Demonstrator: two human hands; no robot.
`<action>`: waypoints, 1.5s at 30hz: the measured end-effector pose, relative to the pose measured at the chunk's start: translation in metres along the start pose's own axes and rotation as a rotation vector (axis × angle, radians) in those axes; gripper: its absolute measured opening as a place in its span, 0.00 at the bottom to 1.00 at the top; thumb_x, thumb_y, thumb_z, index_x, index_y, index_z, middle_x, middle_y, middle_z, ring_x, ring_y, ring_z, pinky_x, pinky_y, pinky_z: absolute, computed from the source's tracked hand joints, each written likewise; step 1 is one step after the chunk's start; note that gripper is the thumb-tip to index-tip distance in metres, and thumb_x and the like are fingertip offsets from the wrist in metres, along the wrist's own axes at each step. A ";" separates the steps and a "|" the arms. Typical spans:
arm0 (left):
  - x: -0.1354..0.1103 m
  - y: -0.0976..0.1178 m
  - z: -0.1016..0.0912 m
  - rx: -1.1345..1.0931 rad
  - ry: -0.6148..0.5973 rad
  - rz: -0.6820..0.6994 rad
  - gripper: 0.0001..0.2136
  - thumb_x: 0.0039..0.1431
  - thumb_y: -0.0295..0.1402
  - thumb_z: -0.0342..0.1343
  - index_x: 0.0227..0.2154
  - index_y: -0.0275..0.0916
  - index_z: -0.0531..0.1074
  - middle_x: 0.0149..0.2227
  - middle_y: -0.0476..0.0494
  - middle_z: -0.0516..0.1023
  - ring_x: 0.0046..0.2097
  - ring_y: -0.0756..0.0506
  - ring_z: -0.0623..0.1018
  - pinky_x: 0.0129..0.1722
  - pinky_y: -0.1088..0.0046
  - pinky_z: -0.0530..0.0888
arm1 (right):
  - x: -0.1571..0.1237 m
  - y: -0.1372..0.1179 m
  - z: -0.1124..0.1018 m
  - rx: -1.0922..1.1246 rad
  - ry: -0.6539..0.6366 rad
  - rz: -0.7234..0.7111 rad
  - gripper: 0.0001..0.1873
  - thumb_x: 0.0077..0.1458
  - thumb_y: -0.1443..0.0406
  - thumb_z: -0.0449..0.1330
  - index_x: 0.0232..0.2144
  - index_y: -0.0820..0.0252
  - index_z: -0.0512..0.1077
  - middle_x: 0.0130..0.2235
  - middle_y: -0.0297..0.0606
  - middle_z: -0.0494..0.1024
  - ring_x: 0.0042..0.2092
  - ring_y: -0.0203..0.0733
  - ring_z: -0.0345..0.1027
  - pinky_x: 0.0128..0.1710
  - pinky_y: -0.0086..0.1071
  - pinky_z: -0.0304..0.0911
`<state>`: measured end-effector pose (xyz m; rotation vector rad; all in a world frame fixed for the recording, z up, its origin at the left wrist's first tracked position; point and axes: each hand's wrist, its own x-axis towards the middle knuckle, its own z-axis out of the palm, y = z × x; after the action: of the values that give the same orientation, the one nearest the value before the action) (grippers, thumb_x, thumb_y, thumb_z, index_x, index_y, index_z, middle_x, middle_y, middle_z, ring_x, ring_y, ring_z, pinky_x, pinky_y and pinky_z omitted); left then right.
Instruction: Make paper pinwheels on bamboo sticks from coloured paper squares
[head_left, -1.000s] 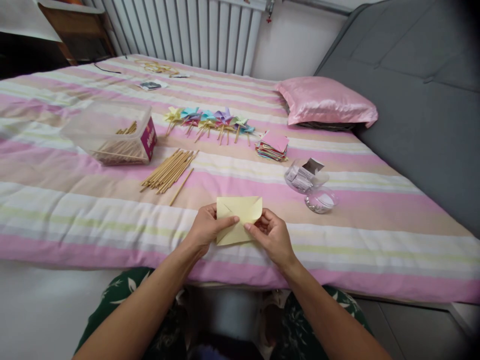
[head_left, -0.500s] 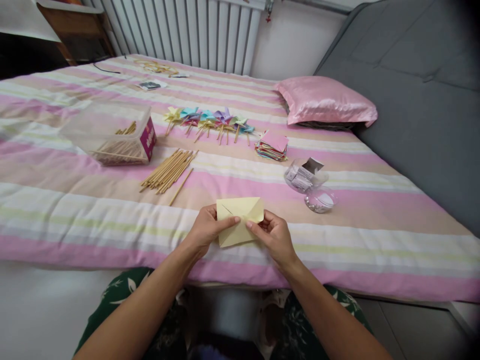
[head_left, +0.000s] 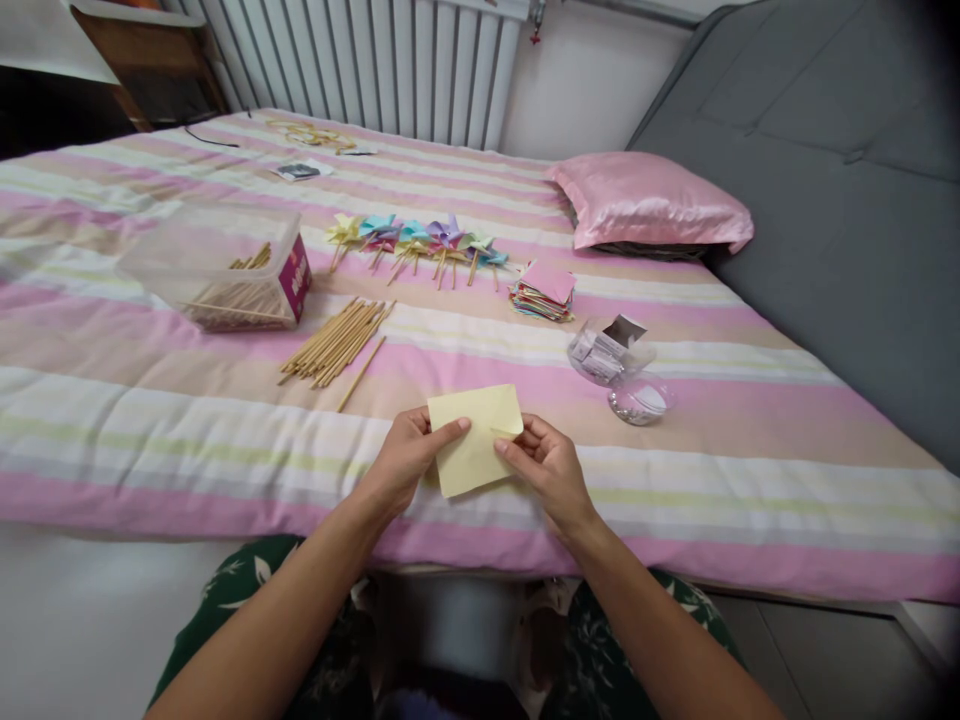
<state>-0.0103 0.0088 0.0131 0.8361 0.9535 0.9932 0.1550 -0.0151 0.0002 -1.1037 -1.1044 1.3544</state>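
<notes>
A square sheet of yellow paper [head_left: 474,455] is held between my two hands, above the near edge of the bed. My left hand [head_left: 409,455] grips its left side, thumb lying on the front face and fingers behind. At the right side, my right hand [head_left: 549,465] pinches the paper with the thumb in front; a small crease or cut shows there. Beyond the left hand lie a bundle of wooden sticks [head_left: 337,342] and one loose stick [head_left: 361,374]. Past the right hand sit a clear tub with small packets [head_left: 600,355] and a round container of small metal pieces [head_left: 639,400].
A row of paper pinwheels [head_left: 416,240] lies mid-bed, with a stack of coloured paper [head_left: 543,292] to its right. A clear plastic box [head_left: 225,262] holding sticks stands at left. A pink pillow [head_left: 652,205] rests by the grey headboard [head_left: 817,190].
The paper's flaps, earlier bent toward the centre with slits showing, now lie flatter. My left thumb has moved slightly left and up from the middle of the sheet.
</notes>
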 end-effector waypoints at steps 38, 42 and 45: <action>0.002 0.009 -0.008 -0.043 -0.057 -0.082 0.14 0.44 0.32 0.65 0.35 0.32 0.77 0.31 0.40 0.81 0.31 0.47 0.77 0.31 0.75 0.71 | 0.002 -0.021 -0.027 -0.254 -0.201 -0.243 0.11 0.51 0.69 0.57 0.36 0.55 0.75 0.34 0.35 0.77 0.34 0.37 0.69 0.32 0.29 0.62; 0.001 0.009 -0.008 -0.023 -0.091 -0.087 0.14 0.44 0.32 0.64 0.36 0.32 0.77 0.31 0.40 0.80 0.29 0.46 0.77 0.31 0.72 0.71 | 0.001 -0.023 -0.026 -0.398 -0.240 -0.257 0.06 0.49 0.68 0.61 0.33 0.57 0.76 0.32 0.36 0.77 0.32 0.37 0.68 0.29 0.29 0.62; 0.001 0.009 -0.008 -0.016 -0.091 -0.086 0.14 0.44 0.32 0.64 0.36 0.32 0.77 0.30 0.40 0.80 0.29 0.46 0.77 0.31 0.72 0.71 | 0.002 -0.022 -0.026 -0.365 -0.280 -0.225 0.06 0.51 0.66 0.61 0.34 0.57 0.75 0.32 0.36 0.77 0.30 0.35 0.68 0.29 0.28 0.63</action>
<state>-0.0200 0.0135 0.0181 0.8134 0.8956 0.8803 0.1845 -0.0107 0.0176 -1.0245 -1.6796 1.1787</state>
